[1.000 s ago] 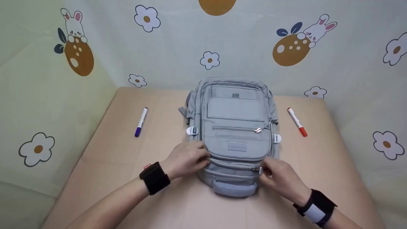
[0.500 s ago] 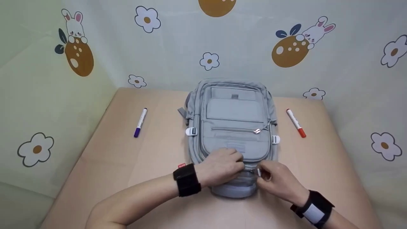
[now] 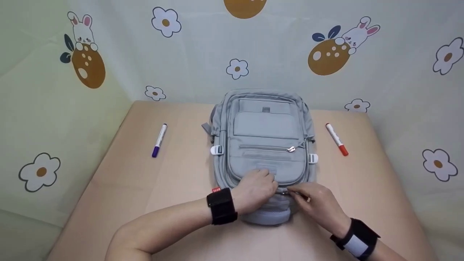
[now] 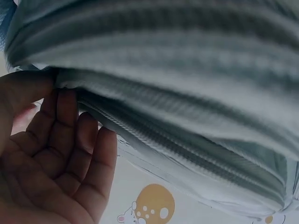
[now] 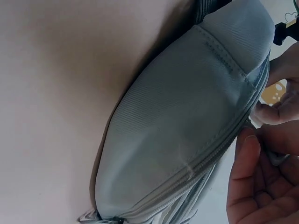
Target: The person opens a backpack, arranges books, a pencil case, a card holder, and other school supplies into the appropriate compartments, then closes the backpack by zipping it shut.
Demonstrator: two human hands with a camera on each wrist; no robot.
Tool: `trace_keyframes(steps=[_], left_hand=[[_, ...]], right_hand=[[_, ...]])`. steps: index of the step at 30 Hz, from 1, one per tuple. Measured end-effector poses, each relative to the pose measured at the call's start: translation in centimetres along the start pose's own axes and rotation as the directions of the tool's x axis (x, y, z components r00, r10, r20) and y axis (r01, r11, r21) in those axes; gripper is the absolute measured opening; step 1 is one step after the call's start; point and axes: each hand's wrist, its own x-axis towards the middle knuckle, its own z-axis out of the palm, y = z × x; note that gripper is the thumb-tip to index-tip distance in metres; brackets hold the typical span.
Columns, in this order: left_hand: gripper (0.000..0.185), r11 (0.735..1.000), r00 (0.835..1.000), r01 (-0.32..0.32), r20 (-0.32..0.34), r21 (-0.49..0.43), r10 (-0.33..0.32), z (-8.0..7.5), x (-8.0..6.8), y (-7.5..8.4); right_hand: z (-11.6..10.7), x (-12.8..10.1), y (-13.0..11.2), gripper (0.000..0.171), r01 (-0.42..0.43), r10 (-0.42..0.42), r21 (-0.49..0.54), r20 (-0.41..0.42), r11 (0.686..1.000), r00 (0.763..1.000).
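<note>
A grey backpack (image 3: 266,125) lies front side up on the table, its padded handle (image 3: 268,217) toward me. At its near end my left hand (image 3: 255,190) pinches the fabric edge along a zipper. In the left wrist view, thumb and fingertips meet on that edge, and the zipper teeth (image 4: 177,148) run apart from the opposite edge. My right hand (image 3: 320,204) is just to the right, thumb and forefinger pinching the zipper pull (image 3: 284,193). The right wrist view shows both hands close together at the seam, with part of the pull inside the right hand.
A purple-capped marker (image 3: 159,140) lies left of the backpack, a red-capped marker (image 3: 336,139) to its right. White side buckles (image 3: 217,150) sit on the bag's flanks. A second zipper pull (image 3: 291,149) lies on the front pocket. Patterned curtains (image 3: 195,47) stand around the table (image 3: 123,181).
My left hand has moved right along the zipper, from the bag's near left corner to close beside the right hand. The right hand and zipper pull have shifted slightly left.
</note>
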Motion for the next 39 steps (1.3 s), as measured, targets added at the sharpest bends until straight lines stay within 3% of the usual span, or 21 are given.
trace_keyframes(steps=[4, 12, 17, 23, 29, 32, 39], left_hand=[[0.006, 1.000, 1.000, 0.003, 0.009, -0.025, -0.003, -0.2, -0.1, -0.2], [0.007, 0.996, 1.000, 0.016, -0.004, -0.085, -0.016, -0.5, -0.4, -0.5], [0.008, 0.994, 1.000, 0.016, 0.005, -0.106, -0.016, -0.7, -0.2, -0.5], [0.009, 0.993, 1.000, 0.005, -0.010, -0.120, -0.006, -0.9, -0.2, -0.6], [0.010, 0.995, 1.000, 0.027, 0.012, -0.101, -0.026, -1.3, 0.4, -0.4], [0.011, 0.996, 0.999, 0.026, 0.024, -0.090, -0.024, -1.7, 1.0, -0.2], [0.018, 0.997, 0.996, -0.030, -0.081, -0.071, 0.025, -1.8, 3.3, 0.8]], right_hand=[[-0.8, -0.1, 0.7, 0.030, 0.009, -0.010, -0.050, -0.027, 0.999, 1.000], [-2.7, 0.2, 2.8, 0.026, -0.086, 0.084, -0.182, -0.020, 0.979, 0.996], [-2.5, 0.1, 3.5, 0.029, -0.048, 0.046, -0.264, -0.015, 0.963, 0.999], [-2.2, -0.2, 3.1, 0.027, -0.083, 0.087, -0.226, 0.005, 0.971, 0.996], [-2.3, -0.5, 3.0, 0.028, 0.011, -0.017, -0.207, -0.028, 0.978, 0.999], [-2.2, -0.6, 3.0, 0.028, 0.021, -0.030, -0.226, -0.036, 0.974, 0.999], [-2.1, -0.7, 2.7, 0.026, -0.021, 0.003, -0.240, -0.077, 0.970, 0.997]])
